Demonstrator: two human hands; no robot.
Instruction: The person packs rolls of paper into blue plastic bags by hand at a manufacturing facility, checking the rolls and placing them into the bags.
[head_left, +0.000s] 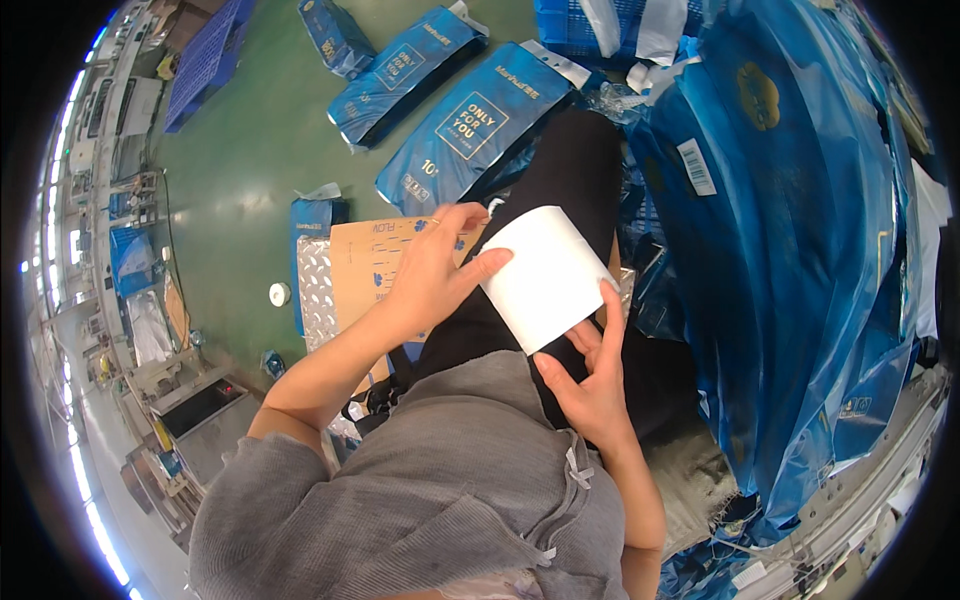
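Note:
A white roll, apparently of labels or paper (546, 279), is held above my black-trousered thighs. My left hand (442, 262) grips its upper left side, the thumb lying on the white surface and the other fingers curled behind the far edge. At the lower right, my right hand (592, 367) holds the roll between thumb and fingers, some of them under it. Beneath my left forearm lies brown printed cardboard (356, 289), beside a silvery diamond-patterned sheet or surface (318, 281).
Printed blue plastic packages (474, 124) lie on the green floor (232, 172) ahead. Large blue plastic bags (780, 225) rise close on my right. A blue crate (574, 30) stands at the top, a purple-blue plastic pallet or crate (202, 67) at upper left. A small white roll (279, 294) rests on the floor.

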